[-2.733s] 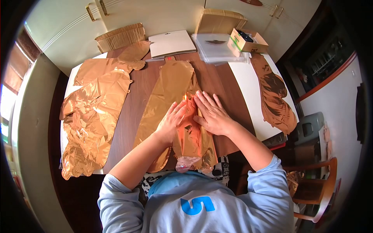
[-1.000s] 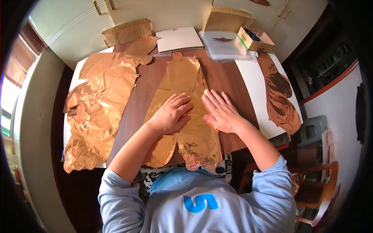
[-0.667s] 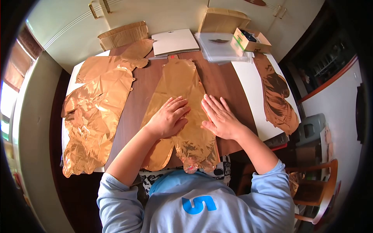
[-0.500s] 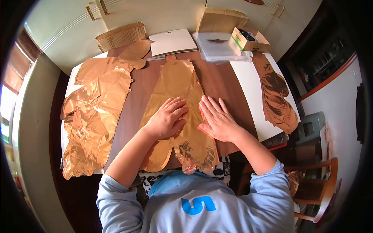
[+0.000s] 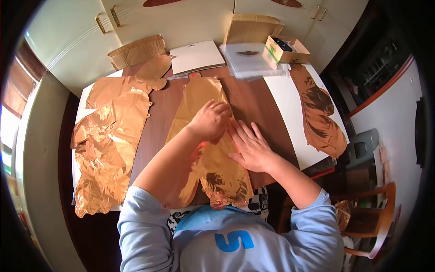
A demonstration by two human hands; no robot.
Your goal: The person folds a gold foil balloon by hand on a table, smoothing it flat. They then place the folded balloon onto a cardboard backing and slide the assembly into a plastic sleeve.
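A flat rose-gold foil balloon [image 5: 201, 97] lies lengthwise on the brown table [image 5: 253, 99] in front of me. My left hand [image 5: 210, 120] rests on its middle, fingers curled down onto the foil near its right edge. My right hand [image 5: 249, 145] lies flat, fingers spread, on the balloon's right edge and the table beside it. The near end of the balloon [image 5: 224, 181] hangs toward my lap, crinkled and shiny.
A pile of crumpled foil balloons [image 5: 106, 136] covers the table's left side. Another dark copper balloon [image 5: 317, 113] lies on the right. White card [image 5: 196, 56], clear bags [image 5: 249, 59], an open small box [image 5: 286, 49] and cardboard [image 5: 136, 49] sit at the far edge. A wooden chair [image 5: 371, 217] stands at right.
My left hand has slid away from me up the balloon and curled its fingers. My right hand stayed flat at the right edge. The foil fold seen earlier has been flattened.
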